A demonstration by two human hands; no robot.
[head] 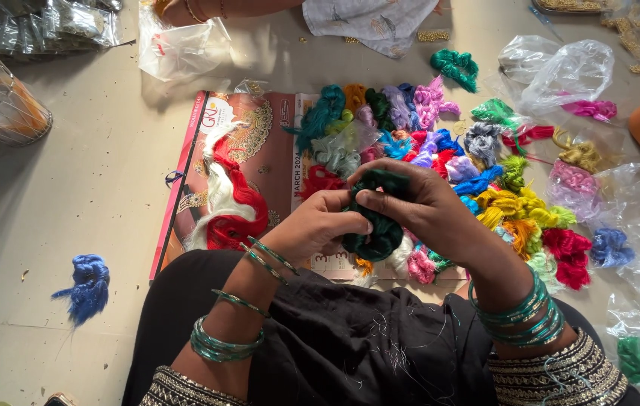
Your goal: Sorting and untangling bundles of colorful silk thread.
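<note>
As fingers (369, 201) close, both hands grip green thread (376, 229).

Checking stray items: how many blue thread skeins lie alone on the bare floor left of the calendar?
1: a blue skein on the floor, left of the calendar. Others may be hidden beyond the frame.

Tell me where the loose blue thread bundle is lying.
In the head view the blue thread bundle lies alone on the bare floor at lower left, left of the person's knee and the calendar, apart from the heap of coloured skeins.
</note>
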